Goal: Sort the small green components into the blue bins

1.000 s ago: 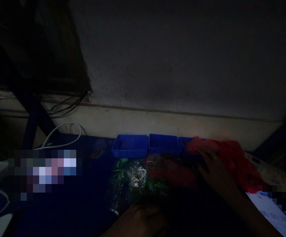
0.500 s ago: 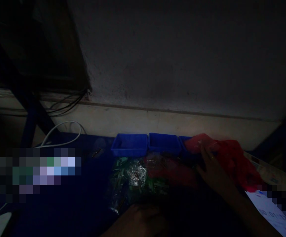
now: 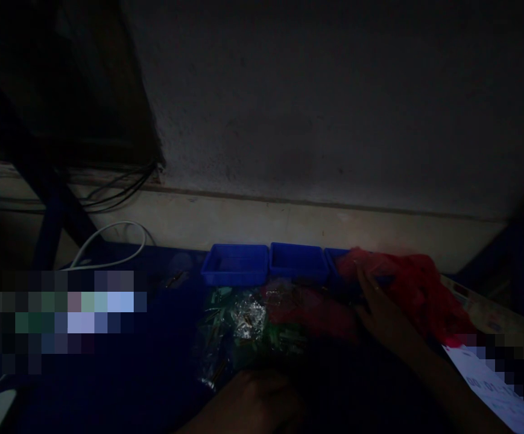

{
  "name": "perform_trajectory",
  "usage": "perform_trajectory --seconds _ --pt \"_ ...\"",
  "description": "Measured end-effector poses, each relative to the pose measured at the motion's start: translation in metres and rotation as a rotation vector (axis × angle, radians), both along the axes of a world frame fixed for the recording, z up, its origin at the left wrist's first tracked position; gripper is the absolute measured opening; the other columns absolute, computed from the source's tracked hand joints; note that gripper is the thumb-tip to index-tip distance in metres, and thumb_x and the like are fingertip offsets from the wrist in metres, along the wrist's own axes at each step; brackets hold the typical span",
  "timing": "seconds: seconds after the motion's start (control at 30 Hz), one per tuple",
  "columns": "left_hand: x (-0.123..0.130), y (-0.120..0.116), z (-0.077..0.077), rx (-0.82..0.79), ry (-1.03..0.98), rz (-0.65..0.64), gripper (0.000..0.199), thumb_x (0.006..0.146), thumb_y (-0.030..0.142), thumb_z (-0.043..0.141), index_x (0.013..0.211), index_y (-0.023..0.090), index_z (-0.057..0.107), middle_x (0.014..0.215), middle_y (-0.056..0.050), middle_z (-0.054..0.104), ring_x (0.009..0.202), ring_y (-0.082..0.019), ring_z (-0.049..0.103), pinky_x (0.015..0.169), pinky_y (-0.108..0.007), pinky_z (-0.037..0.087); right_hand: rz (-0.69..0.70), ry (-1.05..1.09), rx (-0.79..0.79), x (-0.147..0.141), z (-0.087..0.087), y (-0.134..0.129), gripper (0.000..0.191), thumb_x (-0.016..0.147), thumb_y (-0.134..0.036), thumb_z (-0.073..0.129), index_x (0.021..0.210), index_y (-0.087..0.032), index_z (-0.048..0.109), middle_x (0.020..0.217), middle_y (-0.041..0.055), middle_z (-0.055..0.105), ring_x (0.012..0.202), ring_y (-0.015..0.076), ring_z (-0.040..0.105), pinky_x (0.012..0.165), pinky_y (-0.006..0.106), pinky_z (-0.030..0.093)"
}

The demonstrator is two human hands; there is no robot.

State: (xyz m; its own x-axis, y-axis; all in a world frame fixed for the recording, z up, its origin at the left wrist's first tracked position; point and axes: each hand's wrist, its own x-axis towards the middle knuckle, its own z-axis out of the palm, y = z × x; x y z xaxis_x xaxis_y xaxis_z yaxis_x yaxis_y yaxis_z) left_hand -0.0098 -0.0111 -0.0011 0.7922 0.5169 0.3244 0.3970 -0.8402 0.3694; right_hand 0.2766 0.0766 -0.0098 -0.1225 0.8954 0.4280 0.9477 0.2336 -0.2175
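My right hand [image 3: 381, 313] reaches over the third blue tray, its fingers stretched forward onto thin red see-through material [image 3: 365, 263]. Its thumb stands apart from the fingers, and a ring shows on one finger. This sheer material runs into a heaped red cloth or net [image 3: 424, 295] just right of the hand. My left hand [image 3: 257, 401] is low at the front with its fingers curled; darkness hides whatever they hold. Just beyond it lie clear plastic packets [image 3: 249, 316] with shiny, thin contents, some green pieces, and a dim red sheet [image 3: 318, 313].
Two more blue trays, one at left [image 3: 235, 265] and one in the middle [image 3: 298, 263], line the wall. A white cable [image 3: 142, 238] loops at the left. A lit sheet or screen [image 3: 492, 386] with digits lies at the right. The blue table [image 3: 121, 386] is very dark.
The sheer red material under my right hand has sunk lower and flatter over the tray. My right hand stays at it, and my left hand has barely moved. The view has shifted slightly.
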Motion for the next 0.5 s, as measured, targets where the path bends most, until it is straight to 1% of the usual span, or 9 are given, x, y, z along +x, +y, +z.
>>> perform_trajectory --seconds 0.17,0.23,0.3,0.37,0.4,0.5 --pt "0.0001 0.0019 0.0002 -0.016 0.005 -0.008 0.019 0.089 0.012 0.046 0.079 0.018 0.062 0.069 0.0 0.063 0.059 -0.013 0.06 0.05 -0.021 0.041 0.023 -0.009 0.044 0.0044 -0.0039 0.002 0.07 0.077 -0.012 0.042 0.144 -0.016 0.025 0.142 0.0173 0.042 0.113 0.0344 0.057 0.089 0.051 0.048" --pt "0.0004 0.0027 -0.0003 0.002 0.008 -0.017 0.02 0.088 0.013 0.047 0.075 0.018 0.061 0.067 0.0 0.062 0.056 -0.012 0.059 0.047 -0.021 0.039 0.015 -0.006 0.062 0.0055 -0.0055 0.0028 0.067 0.076 -0.012 0.041 0.142 -0.016 0.031 0.141 0.018 0.044 0.114 0.0358 0.056 0.09 0.053 0.047" --pt "0.0007 0.0031 -0.0016 0.023 0.009 -0.019 0.022 0.089 0.015 0.046 0.073 0.018 0.06 0.065 0.0 0.061 0.053 -0.012 0.057 0.045 -0.022 0.037 0.001 0.004 0.079 0.0061 -0.0067 0.0038 0.065 0.076 -0.014 0.041 0.14 -0.013 0.034 0.138 0.0208 0.045 0.113 0.0385 0.055 0.088 0.056 0.047" --pt "0.0006 0.003 -0.0031 0.037 0.007 -0.022 0.024 0.091 0.017 0.043 0.074 0.018 0.06 0.064 0.0 0.061 0.053 -0.012 0.056 0.044 -0.022 0.036 -0.017 0.022 0.095 0.006 -0.0061 0.0046 0.064 0.075 -0.016 0.041 0.139 -0.01 0.034 0.134 0.0232 0.048 0.108 0.0388 0.058 0.083 0.055 0.05" --pt "0.0004 0.0028 -0.0035 0.034 0.012 -0.024 0.024 0.092 0.017 0.042 0.075 0.018 0.06 0.064 0.0 0.061 0.054 -0.013 0.057 0.046 -0.022 0.037 -0.027 0.032 0.103 0.0058 -0.0048 0.0048 0.064 0.075 -0.016 0.041 0.138 -0.009 0.035 0.131 0.0231 0.051 0.103 0.0371 0.061 0.08 0.053 0.052" --pt "-0.0004 0.0017 -0.0029 0.023 0.041 -0.029 0.023 0.093 0.018 0.043 0.077 0.019 0.059 0.067 0.0 0.062 0.058 -0.013 0.057 0.05 -0.023 0.038 -0.066 0.058 0.144 0.0053 0.003 0.0041 0.056 0.075 -0.016 0.041 0.131 -0.013 0.04 0.118 0.0184 0.059 0.087 0.0303 0.067 0.073 0.047 0.055"
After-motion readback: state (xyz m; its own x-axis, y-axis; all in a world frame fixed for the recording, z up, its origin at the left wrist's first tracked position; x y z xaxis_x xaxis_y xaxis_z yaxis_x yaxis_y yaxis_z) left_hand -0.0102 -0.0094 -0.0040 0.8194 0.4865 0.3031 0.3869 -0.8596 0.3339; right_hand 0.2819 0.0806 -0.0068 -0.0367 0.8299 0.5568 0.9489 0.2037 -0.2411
